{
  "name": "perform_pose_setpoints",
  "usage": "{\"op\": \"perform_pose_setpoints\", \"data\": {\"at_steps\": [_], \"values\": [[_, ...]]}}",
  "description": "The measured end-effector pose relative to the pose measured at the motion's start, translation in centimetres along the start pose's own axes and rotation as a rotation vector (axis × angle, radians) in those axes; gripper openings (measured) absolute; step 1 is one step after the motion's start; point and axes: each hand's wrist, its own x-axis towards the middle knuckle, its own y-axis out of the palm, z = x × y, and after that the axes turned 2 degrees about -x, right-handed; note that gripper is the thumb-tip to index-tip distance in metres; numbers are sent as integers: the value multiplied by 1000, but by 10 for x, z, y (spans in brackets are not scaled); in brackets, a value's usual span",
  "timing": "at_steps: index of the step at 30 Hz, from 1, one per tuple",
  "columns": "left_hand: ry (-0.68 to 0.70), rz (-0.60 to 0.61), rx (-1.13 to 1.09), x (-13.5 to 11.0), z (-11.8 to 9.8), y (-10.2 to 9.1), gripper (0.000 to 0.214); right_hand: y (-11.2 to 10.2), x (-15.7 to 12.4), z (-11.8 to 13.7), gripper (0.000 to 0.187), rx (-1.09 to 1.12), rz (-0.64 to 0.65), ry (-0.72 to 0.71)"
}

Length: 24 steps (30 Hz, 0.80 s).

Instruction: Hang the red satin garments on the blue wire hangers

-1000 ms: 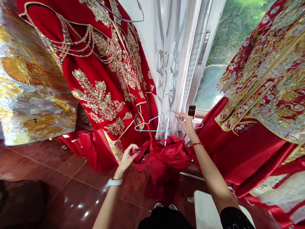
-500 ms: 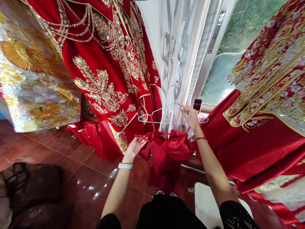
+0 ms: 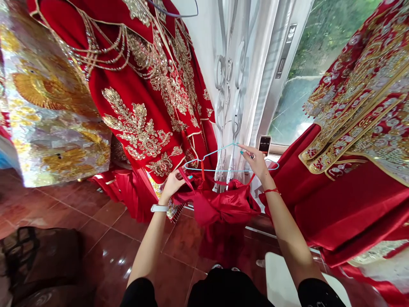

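Two gold-embroidered red gowns frame your view: one hangs at upper left (image 3: 137,106), the other at right (image 3: 358,128). A gold-and-silver brocade robe (image 3: 54,128) hangs at far left, a lace curtain (image 3: 246,76) and window (image 3: 297,102) stand at upper centre, and a glossy red tile floor (image 3: 105,243) lies below. At centre, a bunched red satin garment (image 3: 223,209) sits under a thin light-blue hanger (image 3: 220,169), with a red strap (image 3: 202,170) rising to it.

Your left hand (image 3: 171,185) has its fingers closed on a second red strap (image 3: 185,179). Your right hand (image 3: 255,164) has its index finger on the hanger's shoulder; you can't tell whether it grips. A black timer phone (image 3: 264,145) sits just beside it.
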Motion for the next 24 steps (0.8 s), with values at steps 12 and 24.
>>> {"op": "perform_pose_setpoints", "data": {"at_steps": [12,24], "values": [[140,183,192,48,-49,-1,46,4,1,-1,39,43,12,15],[286,283,514,56,-65,36,19,5,-5,9,39,2,-18,25]]}}
